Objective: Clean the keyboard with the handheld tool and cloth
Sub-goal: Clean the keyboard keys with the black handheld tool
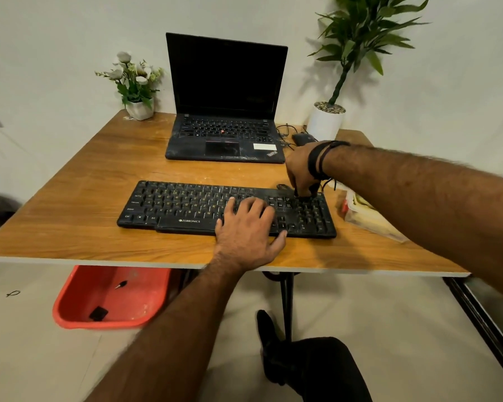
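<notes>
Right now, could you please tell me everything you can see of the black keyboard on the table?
The keyboard is a black, plastic-looking full-size board with a number pad, pale dusty specks and a Zebronics mark on its front edge. It lies flat near the front of the wooden table, before the laptop. The left hand rests flat on its right-centre keys; the right hand holds a small dark tool to its top right corner.

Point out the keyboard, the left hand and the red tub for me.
keyboard (172,207): head view, on the letter keys.
left hand (246,227): head view, back of the hand, resting on the keys.
red tub (114,297): head view, inner floor.
</notes>
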